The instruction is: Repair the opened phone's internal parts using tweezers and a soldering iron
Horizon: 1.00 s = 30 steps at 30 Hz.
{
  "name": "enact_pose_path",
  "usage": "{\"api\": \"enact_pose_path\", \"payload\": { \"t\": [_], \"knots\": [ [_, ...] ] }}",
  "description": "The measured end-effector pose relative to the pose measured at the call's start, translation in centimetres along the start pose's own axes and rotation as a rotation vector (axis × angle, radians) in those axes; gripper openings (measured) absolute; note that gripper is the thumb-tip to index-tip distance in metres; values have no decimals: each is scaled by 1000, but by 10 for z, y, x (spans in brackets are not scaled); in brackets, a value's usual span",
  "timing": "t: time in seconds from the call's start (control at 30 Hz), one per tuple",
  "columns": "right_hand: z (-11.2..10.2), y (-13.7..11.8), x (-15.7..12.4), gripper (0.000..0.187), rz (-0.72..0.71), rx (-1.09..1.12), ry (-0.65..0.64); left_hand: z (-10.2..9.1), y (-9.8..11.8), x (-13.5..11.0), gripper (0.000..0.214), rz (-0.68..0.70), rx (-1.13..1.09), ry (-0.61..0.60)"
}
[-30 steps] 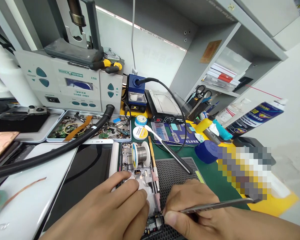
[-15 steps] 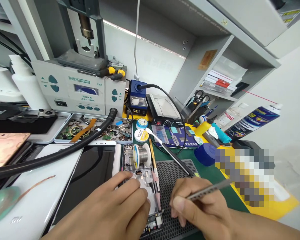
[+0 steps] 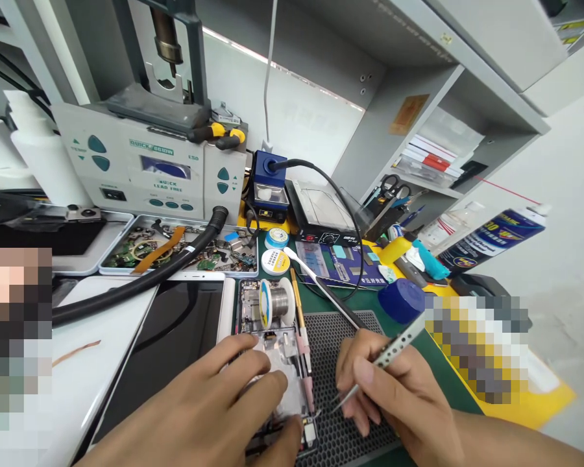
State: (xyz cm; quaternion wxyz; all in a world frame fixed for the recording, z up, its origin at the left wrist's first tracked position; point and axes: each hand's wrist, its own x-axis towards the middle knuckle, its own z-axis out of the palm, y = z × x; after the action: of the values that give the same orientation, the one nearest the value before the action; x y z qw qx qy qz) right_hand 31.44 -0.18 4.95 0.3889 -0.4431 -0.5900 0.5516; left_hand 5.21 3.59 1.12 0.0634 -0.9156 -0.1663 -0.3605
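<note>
A disassembled phone point(image 3: 294, 402) lies with its inner frame and boards exposed. My left hand point(image 3: 224, 395) rests over it from the left, curved fingers pressing on it and thumb near its lower end, covering much of its middle. Just right of the phone, my right hand point(image 3: 394, 389) is closed around metal tweezers point(image 3: 398, 344) with holes along the body. Their thin tips point down left over the black mesh mat point(image 3: 321, 347). A solder spool point(image 3: 276, 303) sits on the phone's upper end, beside a slim tool with a gold shaft point(image 3: 298, 310).
A hot-air station point(image 3: 170, 185) stands at back left, its black hose point(image 3: 126, 295) crossing a tray of circuit boards point(image 3: 141, 243). A dark-screened phone point(image 3: 175, 337) lies left. Behind the mat are a soldering iron point(image 3: 328, 292), two small tubs point(image 3: 275, 261) and a blue cap point(image 3: 401, 300).
My right hand has turned so the tweezers' tips now show pointing down toward the phone's side. My left thumb has moved down and right, away from the fingers.
</note>
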Motion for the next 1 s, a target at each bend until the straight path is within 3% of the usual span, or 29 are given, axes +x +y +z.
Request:
{"api": "enact_pose_path", "payload": {
  "t": [0.1,0.2,0.27,0.33,0.47,0.57,0.8,1.0],
  "knots": [
    [-2,1,-8,36,-95,-123,-37,1,0,1,4,-1,6,32],
    [-5,2,-12,35,-106,-164,-43,3,0,1,23,-42,6,82],
    [-6,1,-11,36,-80,-155,-39,5,-1,-1,18,-28,2,90],
    [-5,0,-8,34,-95,-175,-33,6,-3,-5,9,5,-6,68],
    [2,-1,-4,23,-259,-282,-121,4,-3,-9,3,-7,-21,-27],
    [7,2,-4,25,-327,-303,25,4,-3,-9,5,-29,-18,-28],
    [-10,-7,3,19,-341,-483,-297,6,0,-12,6,-70,-78,-31],
    [-14,-9,8,15,-387,-532,-325,4,3,-17,10,-53,-88,-49]
  ]
}}
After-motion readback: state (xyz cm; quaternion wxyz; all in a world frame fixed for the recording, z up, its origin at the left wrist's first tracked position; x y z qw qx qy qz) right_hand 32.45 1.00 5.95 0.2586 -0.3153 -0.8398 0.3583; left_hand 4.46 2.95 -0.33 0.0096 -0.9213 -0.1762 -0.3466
